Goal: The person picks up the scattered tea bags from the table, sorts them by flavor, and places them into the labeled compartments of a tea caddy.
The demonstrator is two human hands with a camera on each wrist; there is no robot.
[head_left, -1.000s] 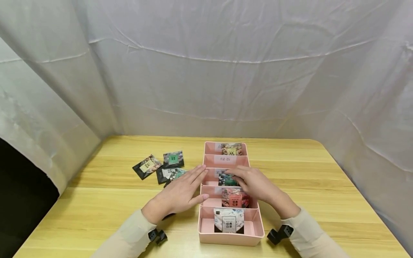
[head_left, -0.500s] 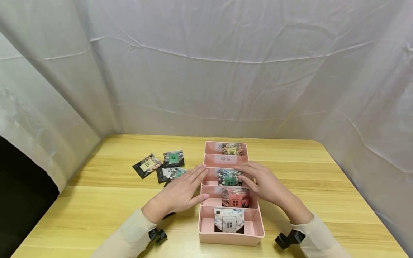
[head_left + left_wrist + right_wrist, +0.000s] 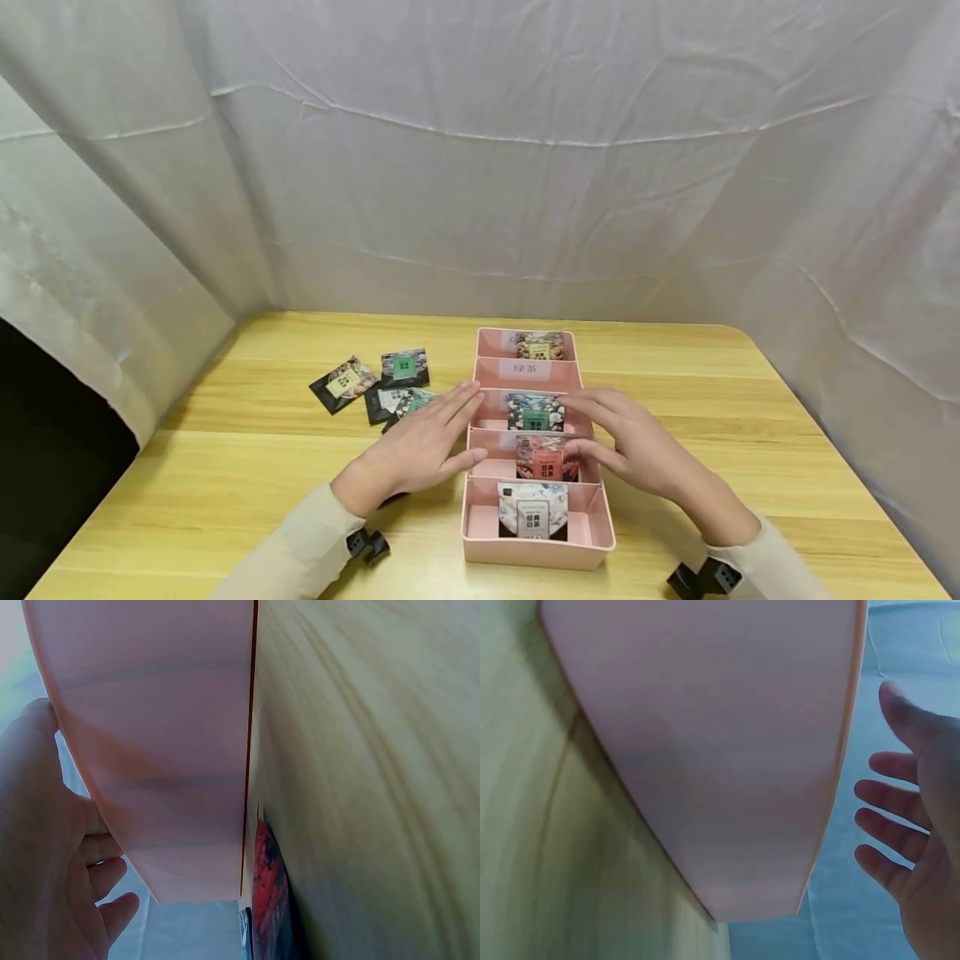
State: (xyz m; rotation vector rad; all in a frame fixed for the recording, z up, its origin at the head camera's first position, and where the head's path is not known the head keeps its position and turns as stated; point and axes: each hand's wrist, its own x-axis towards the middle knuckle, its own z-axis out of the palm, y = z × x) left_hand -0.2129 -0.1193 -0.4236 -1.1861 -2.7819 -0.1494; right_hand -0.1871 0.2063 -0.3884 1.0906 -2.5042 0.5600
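A long pink divided box (image 3: 538, 553) stands on the table. Its compartments hold tea sachets: a white one (image 3: 533, 510) at the front, a red one (image 3: 536, 460) behind it, a green-labelled one (image 3: 534, 413) in the middle and a yellow-labelled one (image 3: 540, 346) at the back. My left hand (image 3: 420, 446) rests along the box's left rim, fingers straight; the left wrist view shows fingertips touching the rim (image 3: 82, 769). Over the right rim my right hand (image 3: 648, 442) hovers with relaxed, spread fingers and holds nothing. In the right wrist view, it is apart from the box wall (image 3: 705, 750).
Left of the box lie loose sachets: a yellow-labelled one (image 3: 343, 384), a green-labelled one (image 3: 404, 367), a white-labelled one (image 3: 381, 404) and others partly under my left hand. A red sachet (image 3: 271, 877) lies beside the box. Pale curtains (image 3: 480, 208) surround the table (image 3: 750, 417).
My right hand has let go of the green-labelled sachet in the middle compartment and drawn back to the right, its fingers spreading. The left hand has stayed in place.
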